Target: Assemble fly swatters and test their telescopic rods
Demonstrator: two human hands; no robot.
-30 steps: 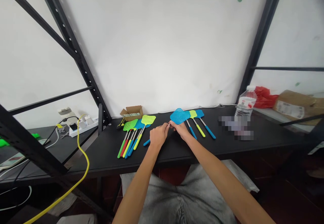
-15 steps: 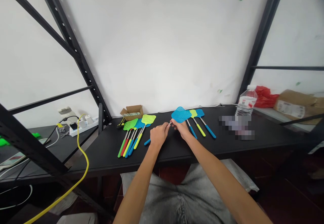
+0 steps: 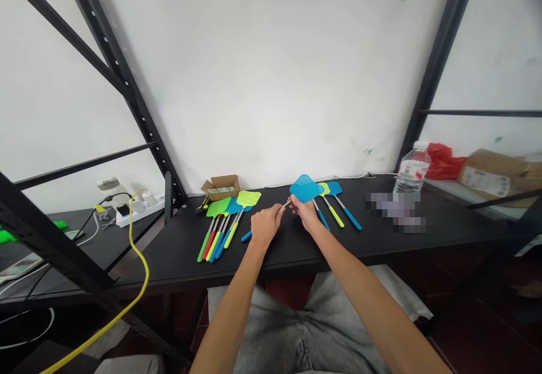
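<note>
Both hands hold a blue fly swatter (image 3: pixel 305 188) slantwise over the black table. My left hand (image 3: pixel 266 223) is closed around its metal shaft, and the blue handle end pokes out on the left. Close to the swatter's head, my right hand (image 3: pixel 302 211) pinches the shaft. A short stretch of metal shows between the hands. To the left lies a row of several fly swatters (image 3: pixel 221 233) with green, red, yellow and blue handles, heads partly overlapping. Right of my hands lie a yellow fly swatter (image 3: pixel 336 215) and blue ones (image 3: pixel 349 216), partly behind the held head.
A small open cardboard box (image 3: pixel 222 188) stands at the back of the black table (image 3: pixel 169 255). A water bottle (image 3: pixel 411 170) stands on the right, beside a blurred patch. Black rack posts flank the table. A yellow cable (image 3: pixel 146 267) and a power strip (image 3: pixel 141 210) are on the left.
The right hand has shifted slightly away from the left, so a little more shaft shows between them. The blue swatter's head has turned and moved slightly left.
</note>
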